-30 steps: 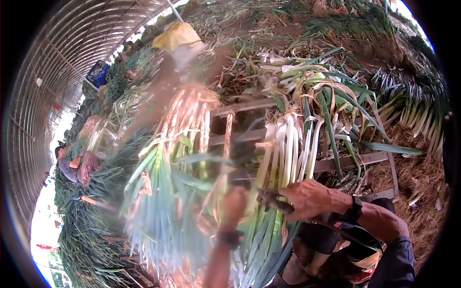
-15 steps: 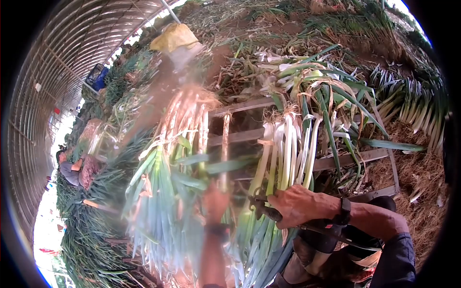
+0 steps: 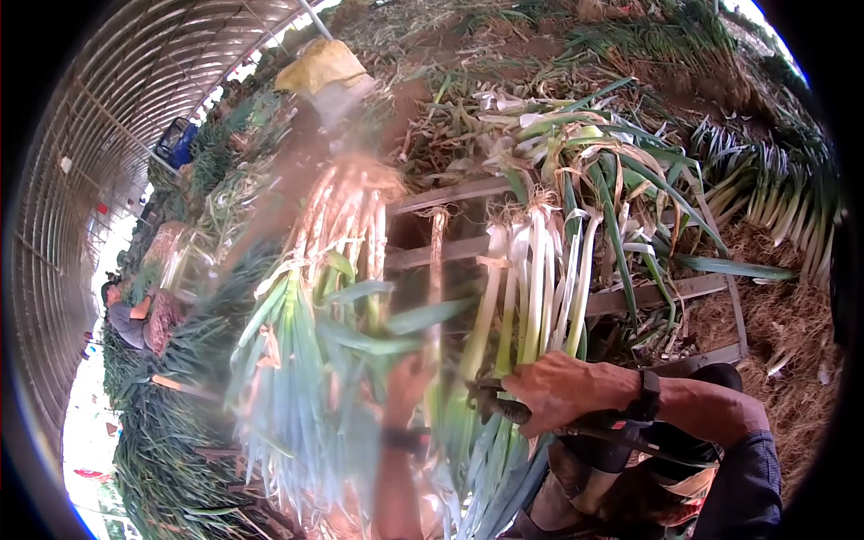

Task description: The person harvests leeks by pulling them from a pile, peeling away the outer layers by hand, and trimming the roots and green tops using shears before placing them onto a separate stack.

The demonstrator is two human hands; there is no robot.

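Note:
My right hand [image 3: 562, 389] is closed around the dark handle of a tool [image 3: 490, 399], which has a hose or cable running back from it. It rests over the green stems of a bunch of peeled leeks [image 3: 540, 270] with white shafts. My left hand [image 3: 409, 382], blurred, is by a single unpeeled leek [image 3: 436, 270]; its fingers are too smeared to read. Left of it lies a larger bunch of leeks with brown, dirty shafts [image 3: 337, 220] and long green leaves. All these lie across a slatted wooden frame [image 3: 450, 193].
Peeled leaves and scraps [image 3: 630, 171] heap behind the bunches. More leeks [image 3: 783, 198] lie at the right, beside brown root trimmings [image 3: 765, 315]. Another person [image 3: 135, 315] sits at the far left among leek piles [image 3: 153, 432]. A yellow bag [image 3: 319, 70] is at the back.
The single leek and my left hand have shifted slightly to the right. My right hand stays nearly in place on the tool.

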